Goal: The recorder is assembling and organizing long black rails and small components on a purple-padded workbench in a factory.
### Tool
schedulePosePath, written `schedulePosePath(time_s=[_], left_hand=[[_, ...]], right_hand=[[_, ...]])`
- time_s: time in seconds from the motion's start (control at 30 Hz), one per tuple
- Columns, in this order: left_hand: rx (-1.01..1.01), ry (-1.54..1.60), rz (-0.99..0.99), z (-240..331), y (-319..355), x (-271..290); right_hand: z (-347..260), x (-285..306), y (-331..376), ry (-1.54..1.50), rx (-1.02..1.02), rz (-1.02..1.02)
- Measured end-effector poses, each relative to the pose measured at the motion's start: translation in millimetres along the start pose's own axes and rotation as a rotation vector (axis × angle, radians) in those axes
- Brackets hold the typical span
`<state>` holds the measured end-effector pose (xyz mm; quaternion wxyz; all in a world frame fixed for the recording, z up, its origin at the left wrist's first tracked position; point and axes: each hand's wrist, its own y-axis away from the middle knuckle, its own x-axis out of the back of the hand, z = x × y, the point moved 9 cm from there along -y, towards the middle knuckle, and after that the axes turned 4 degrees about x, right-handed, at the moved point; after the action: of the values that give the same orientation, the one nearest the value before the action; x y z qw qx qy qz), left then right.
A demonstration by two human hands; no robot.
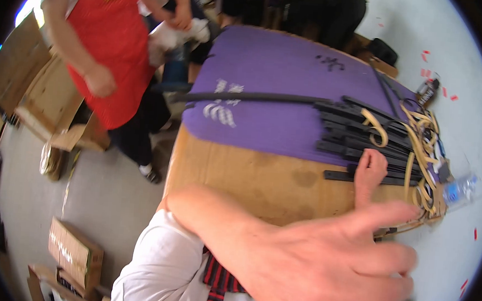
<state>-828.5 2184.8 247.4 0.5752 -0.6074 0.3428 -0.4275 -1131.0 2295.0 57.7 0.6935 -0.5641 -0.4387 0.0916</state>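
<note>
My left hand [322,262] is large in the foreground, reaching across from the white sleeve. Its index finger stretches toward the right and the other fingers are loosely bent and apart, with nothing visible in them. Farther off, my right hand [372,168] is closed at the near side of a pile of black strips [349,127]; its fingers cover whatever it grips. Curled tan strips [415,140] lie over and beside the pile's right end. One long dark foam-like rod [256,97] extends leftward from the pile across a purple mat [281,58].
The mat covers the far part of a cardboard-topped table [223,171]. A clear plastic bottle [459,191] and a dark bottle [426,93] are by the right edge, near a pale wall. A person in a red apron [111,46] stands left; cardboard boxes [74,253] lie on the floor.
</note>
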Motion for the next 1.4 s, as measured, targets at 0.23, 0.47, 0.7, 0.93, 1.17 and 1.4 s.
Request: schedulePosePath(time_s=[0.23,0.47,0.7,0.93,1.17,1.4], left_hand=[[-0.005,0.011,-0.005,7.3,11.5,8.1],[-0.008,0.184,-0.091,1.4,9.4,-36.1],[0.01,-0.019,-0.188,-3.1,18.1,-45.7],[0.068,0.132,-0.598,-10.3,55.2,-91.9],[0.444,-0.11,-1.008,-101.7,150.2,-123.0],[0.728,-0.198,-0.62,-180.6,201.5,-66.1]], right_hand=[[-3.8,10.4,-6.7,-0.014,0.029,-0.007],[-24.1,0.5,-18.6,-0.057,0.028,0.065],[14.8,22.8,-2.8,0.026,-0.044,0.004],[-6.7,-0.4,3.8,-0.027,-0.066,0.025],[11.9,3.8,-2.2,-0.061,-0.123,0.018],[1.7,3.5,15.4,-0.173,-0.063,-0.172]])
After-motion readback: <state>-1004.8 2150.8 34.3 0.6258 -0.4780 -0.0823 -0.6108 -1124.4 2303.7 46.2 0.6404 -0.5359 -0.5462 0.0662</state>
